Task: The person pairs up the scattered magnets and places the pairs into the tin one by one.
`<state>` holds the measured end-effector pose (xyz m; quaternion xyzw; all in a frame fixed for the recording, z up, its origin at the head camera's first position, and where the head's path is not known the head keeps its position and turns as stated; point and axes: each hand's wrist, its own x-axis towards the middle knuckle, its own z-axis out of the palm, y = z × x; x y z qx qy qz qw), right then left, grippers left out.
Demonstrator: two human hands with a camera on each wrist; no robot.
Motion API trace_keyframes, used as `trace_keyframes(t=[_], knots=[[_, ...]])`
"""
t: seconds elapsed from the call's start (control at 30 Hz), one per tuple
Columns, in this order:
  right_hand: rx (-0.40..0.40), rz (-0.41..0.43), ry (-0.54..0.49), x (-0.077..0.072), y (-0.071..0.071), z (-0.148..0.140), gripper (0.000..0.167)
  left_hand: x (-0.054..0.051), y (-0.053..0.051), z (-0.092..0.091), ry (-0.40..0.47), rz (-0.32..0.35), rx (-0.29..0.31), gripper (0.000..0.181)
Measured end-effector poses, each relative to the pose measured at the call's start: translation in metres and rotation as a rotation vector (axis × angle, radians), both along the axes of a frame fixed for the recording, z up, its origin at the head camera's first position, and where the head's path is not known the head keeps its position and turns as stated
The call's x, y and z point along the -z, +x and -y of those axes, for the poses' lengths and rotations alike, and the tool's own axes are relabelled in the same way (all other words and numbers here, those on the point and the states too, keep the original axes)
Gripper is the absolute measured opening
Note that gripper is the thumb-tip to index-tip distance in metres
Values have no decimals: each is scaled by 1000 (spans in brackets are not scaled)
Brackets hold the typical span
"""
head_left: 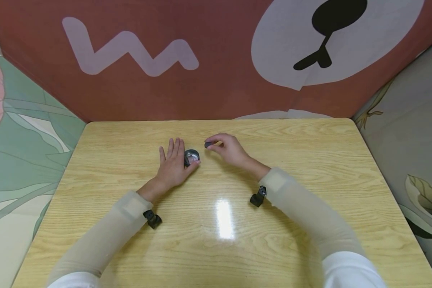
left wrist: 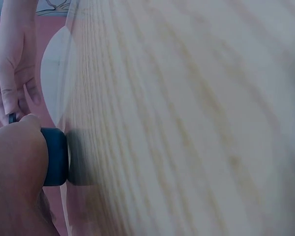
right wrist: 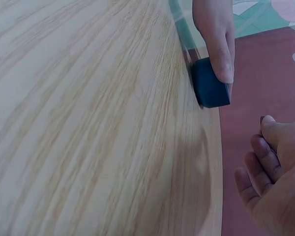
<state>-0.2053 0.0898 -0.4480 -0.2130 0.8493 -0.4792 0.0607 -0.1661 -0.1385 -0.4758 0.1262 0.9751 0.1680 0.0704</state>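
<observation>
A small round dark container (head_left: 192, 157) with a shiny metallic inside stands on the table. My left hand (head_left: 171, 170) rests beside it with straight fingers, holding it between the thumb and the side of the forefinger. From the right wrist view, the container (right wrist: 210, 84) has a dark blue-green outer wall, and the left thumb (right wrist: 220, 61) lies against it. Just to the right and slightly farther back, my right hand (head_left: 230, 150) pinches a small dark piece (head_left: 208, 145) between thumb and forefinger, above the table. What exactly this piece is cannot be made out.
The wooden table (head_left: 216, 260) has a glossy surface with a bright reflection near the middle. A reddish-brown printed backdrop (head_left: 216, 96) hangs right behind its far edge. Patterned cloths hang on the left (head_left: 29, 160) and right (head_left: 399, 120). Each wrist carries a small black camera.
</observation>
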Motion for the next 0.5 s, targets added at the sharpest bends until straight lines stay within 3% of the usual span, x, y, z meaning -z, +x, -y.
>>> trace_keyframes(t=[0.5], knots=[[-48, 1, 36, -2, 0, 20, 27, 0, 1, 2, 6, 0, 3, 102]])
